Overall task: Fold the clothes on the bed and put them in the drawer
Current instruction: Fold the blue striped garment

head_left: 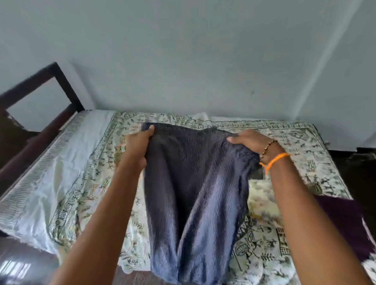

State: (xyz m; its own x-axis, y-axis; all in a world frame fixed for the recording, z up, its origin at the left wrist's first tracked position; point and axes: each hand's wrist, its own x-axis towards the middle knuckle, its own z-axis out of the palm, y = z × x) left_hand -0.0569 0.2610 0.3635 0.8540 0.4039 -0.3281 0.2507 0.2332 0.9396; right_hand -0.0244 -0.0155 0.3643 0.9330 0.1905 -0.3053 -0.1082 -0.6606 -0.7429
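A dark blue ribbed pair of trousers (191, 198) hangs in the air over the bed (81, 190), its legs dropping toward the near edge. My left hand (137, 146) grips the waistband at its left corner. My right hand (249, 139), with a bead bracelet and an orange thread on the wrist, grips the waistband at the right corner. A pale yellow garment (262, 199) lies on the bed under my right forearm, and a dark purple cloth (341, 221) lies at the bed's right side. No drawer is in view.
The bed carries a white sheet printed with green and black figures. A dark wooden headboard (57, 83) stands at the far left. Pale walls rise behind the bed. Dark floor (22, 268) shows at the lower left.
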